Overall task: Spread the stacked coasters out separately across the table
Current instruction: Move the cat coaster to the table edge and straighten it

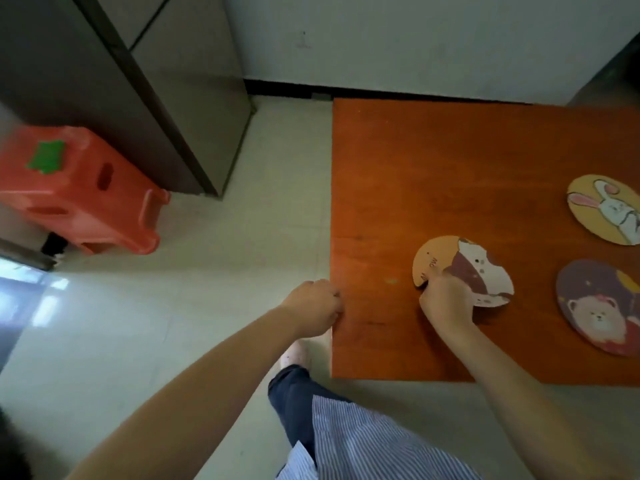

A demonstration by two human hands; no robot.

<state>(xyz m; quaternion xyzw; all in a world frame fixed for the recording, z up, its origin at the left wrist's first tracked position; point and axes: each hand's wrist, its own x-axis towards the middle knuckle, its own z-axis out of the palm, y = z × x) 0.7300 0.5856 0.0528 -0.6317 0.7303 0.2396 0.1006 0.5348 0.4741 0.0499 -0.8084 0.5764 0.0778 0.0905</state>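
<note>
Right hand (448, 303) pinches near edge of cat coaster (464, 270) lying on orange table (415, 168), left hand (313, 308) curled closed at table's left edge holding nothing visible, bear coaster (601, 306) right of it, rabbit coaster (606, 213) farther back, all apart.

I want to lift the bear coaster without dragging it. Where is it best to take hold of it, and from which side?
The bear coaster is a thin disc lying flat on the table, so only its rim gives a hold. Probably best is its near-left edge, facing the right hand: bare table lies there, so fingers can slip under and pinch it.
</note>
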